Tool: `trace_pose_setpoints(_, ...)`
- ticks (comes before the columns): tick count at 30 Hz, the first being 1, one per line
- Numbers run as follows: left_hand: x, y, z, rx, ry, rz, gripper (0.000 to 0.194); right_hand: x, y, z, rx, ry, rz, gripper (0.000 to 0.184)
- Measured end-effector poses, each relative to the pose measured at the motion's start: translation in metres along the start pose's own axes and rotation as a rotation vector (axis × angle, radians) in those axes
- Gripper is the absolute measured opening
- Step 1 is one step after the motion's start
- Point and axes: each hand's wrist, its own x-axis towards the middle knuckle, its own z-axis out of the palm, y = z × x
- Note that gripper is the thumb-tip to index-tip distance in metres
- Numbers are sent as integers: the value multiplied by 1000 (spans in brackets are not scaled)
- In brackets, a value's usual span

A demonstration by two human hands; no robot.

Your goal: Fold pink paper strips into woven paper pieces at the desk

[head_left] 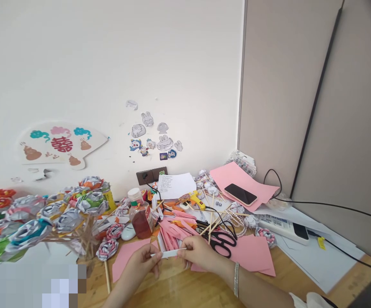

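Observation:
Between both hands a narrow white paper strip [170,254] is held level over the front of the wooden table. My left hand [143,259] pinches its left end, and my right hand [195,252], with bracelets on the wrist, pinches the right end. Just behind the hands lies a pile of pink paper strips [172,231]. Black-handled scissors [222,244] rest right of my right hand. Sheets of pink paper [252,256] lie beside them, and another pink sheet [126,256] is partly hidden by my left hand.
Paper flowers [69,218] crowd the left side. A bottle of reddish liquid [142,220] stands near the pile. Behind are a yellow glue gun [197,200] and a written note [176,186]. A phone [240,193] lies on pink paper; a white power strip [280,226] and cables are at right.

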Motion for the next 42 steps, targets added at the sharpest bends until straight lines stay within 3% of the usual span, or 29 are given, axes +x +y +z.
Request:
trace_pose_setpoints(9,-2,-6,-1,249,-53,20,33,-3,-8,0,-40,1,-40,22)
trace_pose_setpoints(19,-11,7,2,469,-20,116,33,-5,-14,-3,28,-82,-69,31)
trace_pose_setpoints(24,-11,6,3,320,-36,109,38,-6,-19,-5,25,-72,-77,28)
trace_pose_setpoints(28,-7,6,1,66,-135,60,37,-9,-31,-11,-228,89,-176,19)
trace_pose_setpoints(31,-4,5,1,48,-106,45,32,-11,-38,-14,-410,176,-258,17)
trace_pose_setpoints(37,-11,5,3,45,-178,89,30,-10,-35,-14,-392,114,-220,17)
trace_pose_setpoints(42,-16,9,6,-110,-255,130,31,-9,-31,-15,-294,85,-178,21)
